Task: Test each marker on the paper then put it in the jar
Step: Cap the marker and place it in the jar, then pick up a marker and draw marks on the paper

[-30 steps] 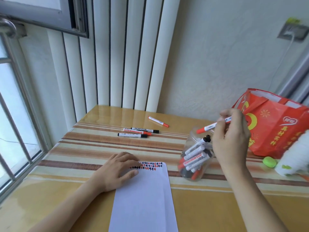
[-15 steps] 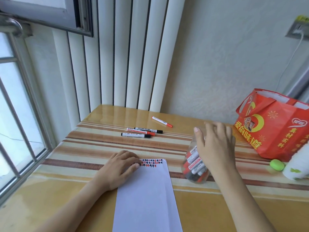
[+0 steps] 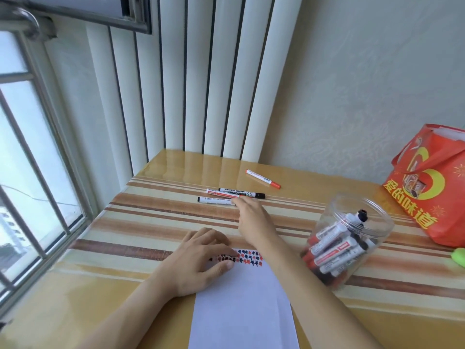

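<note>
Most of your batch is done: the clear jar point(image 3: 348, 241), on the desk point(image 3: 141, 280) at about 3 o'clock from the paper point(image 3: 241, 306), already holds a pile of markers, and the top edge of the paper carries rows of small red, black and blue test marks point(image 3: 247, 256). Four markers remain out on the desk at 12 o'clock from the paper: a group of three point(image 3: 232, 196) lying side by side, and one red-capped marker point(image 3: 263, 178) apart, further back toward 1 o'clock. By my judgement each of these still needs a test stroke and a drop into the jar. Your right hand point(image 3: 251, 217) is stretched forward, fingers extended and grasping nothing, the tips just touching the near end of the group of three. Your left hand point(image 3: 201, 258) lies flat on the top left corner of the paper, fingers relaxed, pinning it down.
</note>
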Motion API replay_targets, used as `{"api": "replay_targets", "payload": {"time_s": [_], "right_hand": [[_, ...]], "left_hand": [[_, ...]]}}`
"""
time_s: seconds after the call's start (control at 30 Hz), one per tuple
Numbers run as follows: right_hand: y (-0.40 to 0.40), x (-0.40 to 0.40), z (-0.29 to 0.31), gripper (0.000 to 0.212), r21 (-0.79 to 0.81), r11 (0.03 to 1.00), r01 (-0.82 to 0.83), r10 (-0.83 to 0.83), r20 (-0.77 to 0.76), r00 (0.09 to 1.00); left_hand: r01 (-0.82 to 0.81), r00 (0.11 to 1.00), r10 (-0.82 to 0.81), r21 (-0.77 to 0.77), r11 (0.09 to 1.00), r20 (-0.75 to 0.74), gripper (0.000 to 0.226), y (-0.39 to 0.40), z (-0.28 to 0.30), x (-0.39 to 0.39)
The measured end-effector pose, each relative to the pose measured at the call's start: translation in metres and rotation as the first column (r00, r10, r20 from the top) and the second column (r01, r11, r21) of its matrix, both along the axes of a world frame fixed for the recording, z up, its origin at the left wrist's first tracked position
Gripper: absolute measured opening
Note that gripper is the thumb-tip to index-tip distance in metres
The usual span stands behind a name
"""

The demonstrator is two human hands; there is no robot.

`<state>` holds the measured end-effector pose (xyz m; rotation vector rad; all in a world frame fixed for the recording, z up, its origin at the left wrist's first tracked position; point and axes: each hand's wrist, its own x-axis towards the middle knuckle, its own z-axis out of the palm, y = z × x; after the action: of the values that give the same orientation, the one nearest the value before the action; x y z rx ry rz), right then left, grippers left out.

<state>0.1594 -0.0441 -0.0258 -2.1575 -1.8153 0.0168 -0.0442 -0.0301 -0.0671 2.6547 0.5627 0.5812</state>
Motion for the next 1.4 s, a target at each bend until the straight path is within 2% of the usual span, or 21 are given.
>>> {"api": "replay_targets", "payload": {"time_s": [0.07, 0.17, 0.33, 0.4, 0.47, 0.53, 0.6, 0.63, 0.7, 0.73, 0.8, 0.87, 0.93, 0.97, 1.0, 1.07, 1.1, 1.13, 1.2, 1.3, 1.4], "right_hand": [[0.013, 0.004, -0.006, 0.056, 0.005, 1.000, 0.015, -0.015, 0.030, 0.999], [0.025, 0.008, -0.012, 0.038, 0.060, 0.998, 0.028, -0.032, 0.071, 0.997], [0.023, 0.005, -0.009, 0.022, 0.012, 0.997, 0.072, -0.073, 0.124, 0.990], [0.011, 0.000, -0.006, 0.017, 0.078, 0.992, 0.099, -0.103, 0.053, 0.993], [-0.009, -0.011, -0.003, 0.012, 0.200, 0.972, 0.126, -0.094, -0.162, 0.982], [-0.033, -0.023, -0.003, 0.011, 0.231, 0.957, 0.176, -0.033, -0.516, 0.856], [-0.056, -0.036, -0.005, 0.012, 0.141, 0.979, 0.148, 0.024, -0.797, 0.604], [-0.067, -0.041, -0.007, 0.012, 0.096, 0.991, 0.097, 0.034, -0.859, 0.510], [-0.087, -0.049, -0.008, 0.009, 0.063, 0.998, 0.023, 0.048, -0.903, 0.426], [-0.095, -0.049, -0.009, 0.016, 0.082, 0.996, 0.035, 0.063, -0.919, 0.388], [-0.104, -0.043, -0.009, 0.028, 0.179, 0.970, 0.167, 0.121, -0.943, 0.310], [-0.108, -0.031, -0.009, 0.018, 0.271, 0.912, 0.308, 0.185, -0.942, 0.281], [-0.110, -0.022, -0.009, 0.011, 0.289, 0.899, 0.330, 0.167, -0.921, 0.353], [-0.111, -0.020, -0.010, 0.011, 0.299, 0.903, 0.309, 0.154, -0.896, 0.418], [-0.112, -0.018, -0.013, 0.012, 0.321, 0.906, 0.275, 0.133, -0.834, 0.535], [-0.111, -0.014, -0.020, 0.010, 0.411, 0.896, 0.170, 0.072, -0.512, 0.856], [-0.110, -0.013, -0.023, 0.008, 0.445, 0.891, 0.093, 0.057, -0.312, 0.948], [-0.108, -0.015, -0.025, 0.009, 0.451, 0.893, 0.017, 0.065, -0.166, 0.984], [-0.105, -0.026, -0.027, 0.008, 0.416, 0.905, -0.093, 0.115, -0.028, 0.993], [-0.101, -0.049, -0.036, 0.016, 0.364, 0.914, -0.181, 0.188, 0.018, 0.982], [-0.093, -0.054, -0.043, 0.023, 0.417, 0.888, -0.195, 0.149, 0.140, 0.979]], "left_hand": [[0.006, 1.000, -0.005, -0.015, 1.000, 0.004, 0.045, 0.001, 0.001, 0.000], [0.005, 0.999, -0.004, -0.039, 0.999, 0.034, 0.043, 0.002, 0.003, -0.001], [-0.043, 0.992, 0.050, -0.057, 0.997, 0.116, 0.038, 0.003, 0.001, -0.001], [-0.087, 0.982, 0.094, -0.049, 0.995, 0.162, 0.033, 0.004, -0.001, -0.001], [-0.136, 0.966, 0.143, -0.044, 0.990, 0.215, 0.034, 0.006, -0.003, -0.002], [-0.156, 0.955, 0.163, -0.046, 0.987, 0.246, 0.038, 0.005, -0.003, -0.002], [-0.117, 0.962, 0.123, -0.039, 0.992, 0.243, 0.037, 0.003, 0.000, -0.002], [-0.085, 0.968, 0.087, -0.021, 0.996, 0.236, 0.033, 0.003, 0.001, -0.001], [-0.043, 0.974, 0.036, 0.027, 0.999, 0.225, 0.028, 0.002, 0.000, 0.000], [-0.051, 0.973, 0.040, 0.046, 0.998, 0.227, 0.031, 0.002, -0.001, 0.000], [-0.093, 0.969, 0.074, 0.072, 0.993, 0.234, 0.037, 0.003, -0.003, 0.000], [-0.126, 0.968, 0.103, 0.089, 0.988, 0.229, 0.037, 0.003, -0.005, 0.000], [-0.143, 0.972, 0.119, 0.106, 0.984, 0.202, 0.036, 0.003, -0.005, 0.001], [-0.146, 0.973, 0.123, 0.109, 0.983, 0.195, 0.037, 0.003, -0.005, 0.001], [-0.146, 0.973, 0.123, 0.109, 0.983, 0.195, 0.038, 0.003, -0.005, 0.001], [-0.144, 0.972, 0.118, 0.115, 0.983, 0.201, 0.041, 0.002, -0.005, 0.000], [-0.141, 0.974, 0.115, 0.128, 0.982, 0.193, 0.041, 0.002, -0.005, 0.000], [-0.140, 0.978, 0.114, 0.145, 0.979, 0.176, 0.039, 0.001, -0.005, 0.000], [-0.136, 0.982, 0.112, 0.166, 0.977, 0.150, 0.035, 0.000, -0.005, 0.001], [-0.097, 0.986, 0.077, 0.129, 0.987, 0.148, 0.030, -0.002, -0.003, 0.000], [-0.053, 0.987, 0.032, 0.130, 0.990, 0.156, 0.025, -0.004, 0.000, 0.000]]}}
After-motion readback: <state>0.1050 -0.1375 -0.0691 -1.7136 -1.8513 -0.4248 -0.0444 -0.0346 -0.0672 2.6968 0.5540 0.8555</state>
